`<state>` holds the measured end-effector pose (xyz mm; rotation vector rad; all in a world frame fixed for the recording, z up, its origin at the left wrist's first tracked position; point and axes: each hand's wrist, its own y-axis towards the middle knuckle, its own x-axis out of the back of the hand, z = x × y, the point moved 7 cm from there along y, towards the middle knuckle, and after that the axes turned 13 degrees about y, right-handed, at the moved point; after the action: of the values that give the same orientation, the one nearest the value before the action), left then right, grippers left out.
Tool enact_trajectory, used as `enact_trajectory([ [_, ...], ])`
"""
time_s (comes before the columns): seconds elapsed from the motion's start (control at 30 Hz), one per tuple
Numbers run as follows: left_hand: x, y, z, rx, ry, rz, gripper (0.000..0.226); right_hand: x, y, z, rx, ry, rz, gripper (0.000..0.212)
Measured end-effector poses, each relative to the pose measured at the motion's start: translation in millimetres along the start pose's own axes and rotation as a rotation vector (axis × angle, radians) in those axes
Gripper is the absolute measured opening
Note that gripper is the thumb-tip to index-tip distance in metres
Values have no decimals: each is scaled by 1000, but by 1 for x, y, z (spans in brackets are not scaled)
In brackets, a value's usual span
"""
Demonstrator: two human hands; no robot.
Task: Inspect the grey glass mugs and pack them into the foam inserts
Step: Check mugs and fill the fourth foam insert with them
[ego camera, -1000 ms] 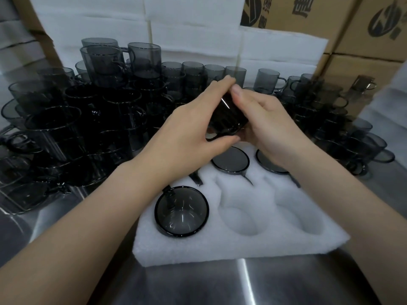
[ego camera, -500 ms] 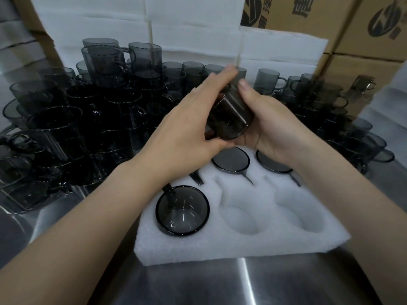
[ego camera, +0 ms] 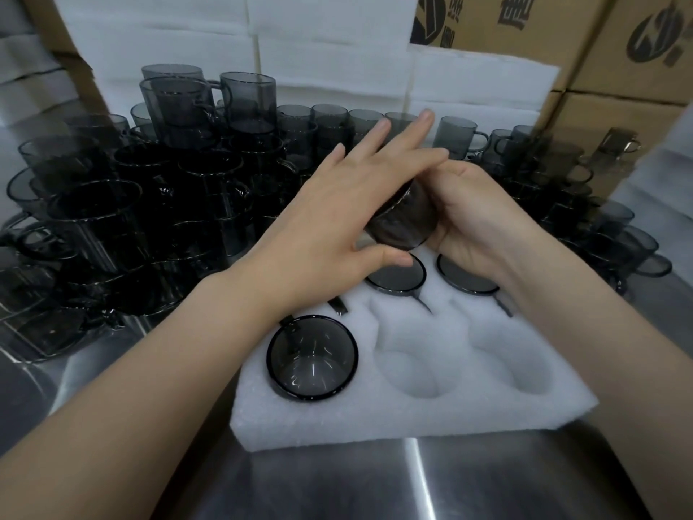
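Observation:
I hold a grey glass mug (ego camera: 407,223) above the back row of a white foam insert (ego camera: 412,422). My right hand (ego camera: 476,219) cups the mug from the right and below, fingers curled round it. My left hand (ego camera: 337,219) lies over the mug's left side with straight fingers, thumb near its base. The insert has a mug in its front left slot (ego camera: 313,356) and two more in the back middle slot (ego camera: 395,277) and back right slot (ego camera: 463,277). Its front middle slot (ego camera: 412,369) and front right slot (ego camera: 513,365) hold nothing.
A dense pile of grey mugs (ego camera: 150,219) fills the left and back of the steel table (ego camera: 375,482), with more mugs (ego camera: 607,227) on the right. White foam sheets (ego camera: 337,50) and cardboard boxes (ego camera: 618,39) stand behind.
My left hand's fingers have straightened and slid across the mug. The mug has turned and dropped slightly in my right hand.

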<state>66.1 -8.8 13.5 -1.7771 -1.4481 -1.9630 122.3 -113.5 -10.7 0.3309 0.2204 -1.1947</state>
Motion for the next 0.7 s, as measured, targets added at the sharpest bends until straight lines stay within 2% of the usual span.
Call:
enact_trajectory([
  [0.17, 5, -3, 7, 89, -49, -63, 93, -10, -3, -2, -136, 40, 154, 39],
  [0.4, -1, -3, 12, 147, -149, -32, 98, -8, -7, 1, -34, -61, 152, 43],
  [0.5, -1, -2, 12, 119, -139, -51, 88, -8, -8, 4, -21, -35, 153, 42],
  [0.7, -1, -2, 10, 52, -123, -63, 87, -8, -8, 6, -36, 5, 161, 44],
])
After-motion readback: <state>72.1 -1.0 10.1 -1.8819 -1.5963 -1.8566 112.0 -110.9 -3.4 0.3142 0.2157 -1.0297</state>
